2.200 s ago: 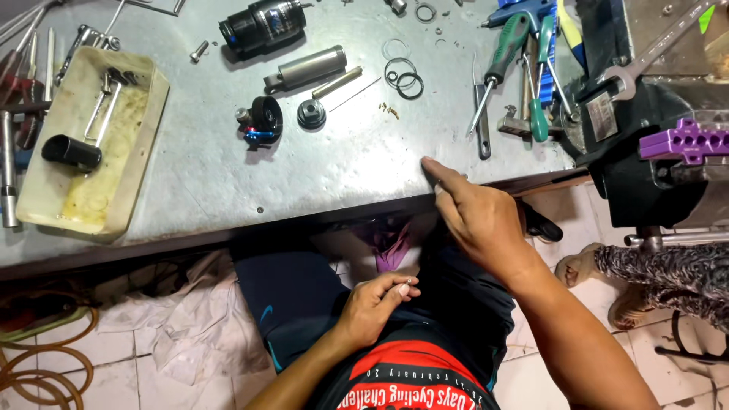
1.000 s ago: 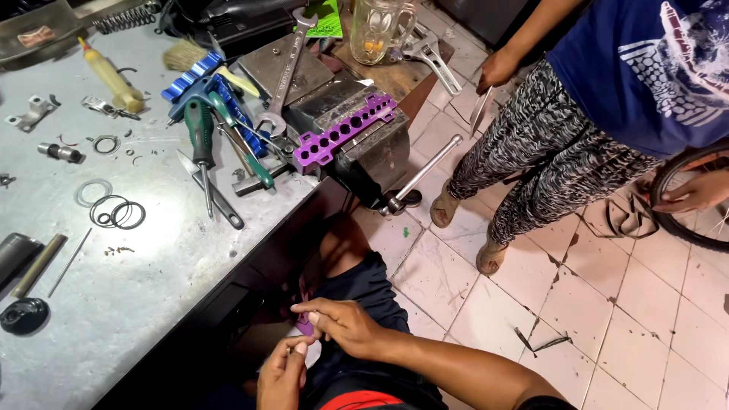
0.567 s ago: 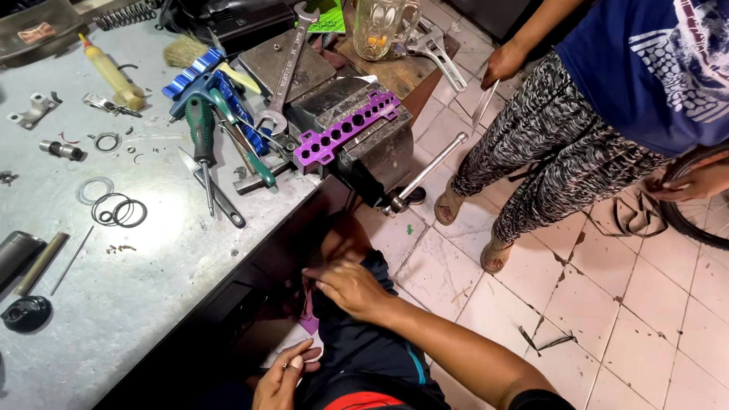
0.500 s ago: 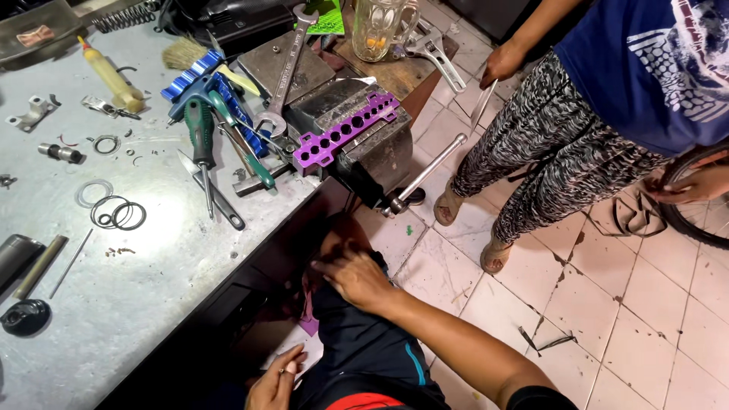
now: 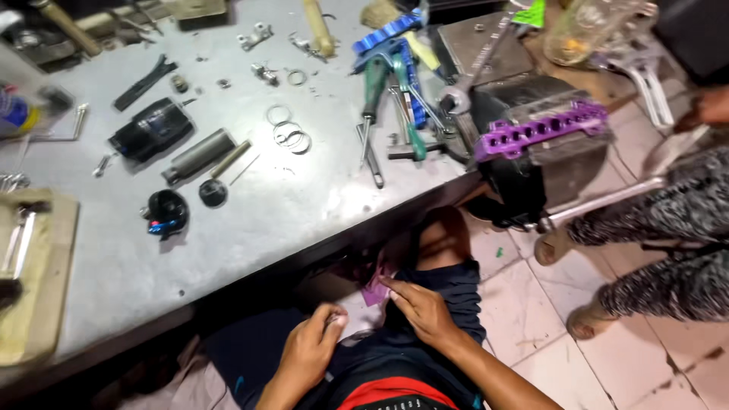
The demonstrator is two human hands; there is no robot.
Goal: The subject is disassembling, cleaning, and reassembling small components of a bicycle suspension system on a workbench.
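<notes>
Both my hands are low in my lap, under the front edge of the grey metal workbench (image 5: 250, 220). My right hand (image 5: 422, 313) pinches a small purple-pink piece (image 5: 373, 287) at its fingertips, just below the bench edge. My left hand (image 5: 310, 351) is curled beside it, its fingertips closed around a small pale piece (image 5: 335, 322) that is mostly hidden. The two hands are a short gap apart. My dark shorts and one knee (image 5: 444, 235) lie under them.
On the bench lie green-handled screwdrivers (image 5: 373, 83), metal rings (image 5: 288, 137), black cylindrical parts (image 5: 152, 130), a grey tube (image 5: 199, 156) and a wooden tray (image 5: 30, 288). A vise holding a purple drilled part (image 5: 541, 130) is at the right. Another person in patterned trousers (image 5: 668, 228) stands on the tiled floor.
The view has swung left, showing more of the bench and less of the other person. My right hand has stayed at my lap with the purple piece; my left hand has risen closer to it.
</notes>
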